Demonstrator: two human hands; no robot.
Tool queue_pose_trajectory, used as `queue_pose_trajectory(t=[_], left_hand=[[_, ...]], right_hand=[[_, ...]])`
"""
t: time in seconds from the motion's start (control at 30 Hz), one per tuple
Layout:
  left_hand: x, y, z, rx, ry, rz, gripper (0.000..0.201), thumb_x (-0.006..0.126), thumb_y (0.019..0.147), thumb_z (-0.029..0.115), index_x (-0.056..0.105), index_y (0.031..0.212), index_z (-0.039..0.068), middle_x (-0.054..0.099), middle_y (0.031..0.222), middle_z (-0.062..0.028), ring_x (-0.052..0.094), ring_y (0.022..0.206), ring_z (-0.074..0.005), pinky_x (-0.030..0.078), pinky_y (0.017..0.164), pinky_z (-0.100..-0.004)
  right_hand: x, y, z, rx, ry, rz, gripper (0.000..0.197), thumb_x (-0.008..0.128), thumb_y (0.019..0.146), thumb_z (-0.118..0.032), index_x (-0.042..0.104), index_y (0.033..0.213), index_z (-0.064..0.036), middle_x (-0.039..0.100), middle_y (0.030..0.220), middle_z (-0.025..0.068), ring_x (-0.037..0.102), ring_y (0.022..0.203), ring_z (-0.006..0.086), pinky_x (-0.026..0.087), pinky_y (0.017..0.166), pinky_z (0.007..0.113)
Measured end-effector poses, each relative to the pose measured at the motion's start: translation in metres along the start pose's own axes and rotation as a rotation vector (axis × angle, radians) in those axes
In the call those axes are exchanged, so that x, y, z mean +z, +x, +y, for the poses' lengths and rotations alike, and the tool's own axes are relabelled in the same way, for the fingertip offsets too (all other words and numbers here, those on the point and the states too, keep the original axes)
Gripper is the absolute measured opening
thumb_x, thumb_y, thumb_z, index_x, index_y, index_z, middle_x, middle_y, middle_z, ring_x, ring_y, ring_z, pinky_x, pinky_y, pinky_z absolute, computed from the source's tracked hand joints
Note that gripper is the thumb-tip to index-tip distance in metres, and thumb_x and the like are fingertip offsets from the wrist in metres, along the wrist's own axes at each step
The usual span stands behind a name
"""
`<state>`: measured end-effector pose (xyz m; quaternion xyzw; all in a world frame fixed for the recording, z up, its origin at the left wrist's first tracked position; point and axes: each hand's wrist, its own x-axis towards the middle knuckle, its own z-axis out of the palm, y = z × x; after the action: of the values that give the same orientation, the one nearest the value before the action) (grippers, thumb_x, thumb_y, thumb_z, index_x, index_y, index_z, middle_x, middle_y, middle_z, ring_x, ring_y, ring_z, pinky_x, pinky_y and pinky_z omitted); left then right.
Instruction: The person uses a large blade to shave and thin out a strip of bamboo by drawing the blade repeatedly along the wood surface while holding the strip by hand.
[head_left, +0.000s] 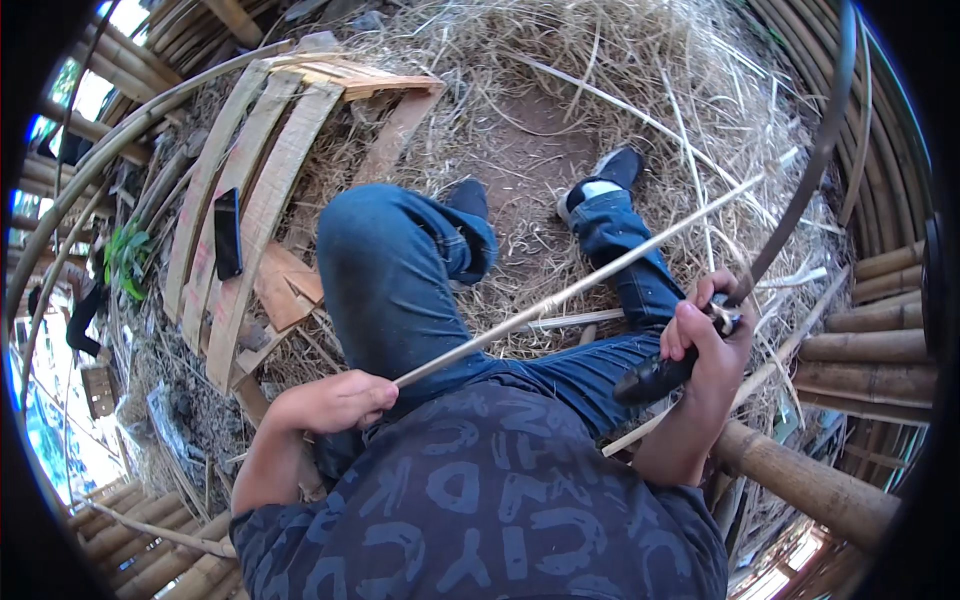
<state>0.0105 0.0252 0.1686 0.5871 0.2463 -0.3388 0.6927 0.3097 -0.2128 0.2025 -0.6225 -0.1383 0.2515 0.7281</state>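
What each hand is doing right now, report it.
Left hand: closed, holding the near end of a pale wooden strip.
Right hand: closed on the black handle of a long knife.

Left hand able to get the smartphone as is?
Probably yes on reach: the smartphone lies uncovered on wooden slats, nothing visibly blocking. But the left hand holds a bamboo strip, so it'd likely need to let go.

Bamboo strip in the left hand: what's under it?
Visible beneath the bamboo strip: parts of the left jeans leg and right jeans leg, with straw-like shavings between. Covered: the section inside the left hand, and whatever sits directly behind the strip.
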Motion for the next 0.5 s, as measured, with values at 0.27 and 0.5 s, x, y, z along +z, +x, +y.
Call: queue_pose_trajectory(t=[0.27, 0.5], left_hand=[[0.008, 0.007, 0.001, -0.020, 0.395, 0.252, 0.042, 0.069, 0.084, 0.037, 0.051, 0.071, 0.002, 0.049, 0.056, -0.0044, 0.046, 0.055, -0.0123, 0.041, 0.053, -0.0316], [0.021, -0.002, -0.023, -0.012, 0.621, 0.601, 0.049, 0.076, 0.074, 0.040, 0.047, 0.061, 0.002, 0.051, 0.054, -0.0140, 0.054, 0.050, -0.0326, 0.043, 0.051, -0.0382]], right_hand=[[-0.049, 0.023, -0.032, -0.223, -1.366, 0.366, 0.020, 0.072, 0.076, -0.015, 0.064, 0.091, -0.0044, 0.063, 0.070, 0.0146, 0.066, 0.068, 0.0320, 0.047, 0.061, 0.041], [-0.059, 0.065, -0.062, -0.393, -1.992, 0.171, 0.018, 0.069, 0.078, -0.015, 0.062, 0.094, -0.0118, 0.067, 0.080, 0.0113, 0.067, 0.077, 0.0289, 0.052, 0.069, 0.041]])
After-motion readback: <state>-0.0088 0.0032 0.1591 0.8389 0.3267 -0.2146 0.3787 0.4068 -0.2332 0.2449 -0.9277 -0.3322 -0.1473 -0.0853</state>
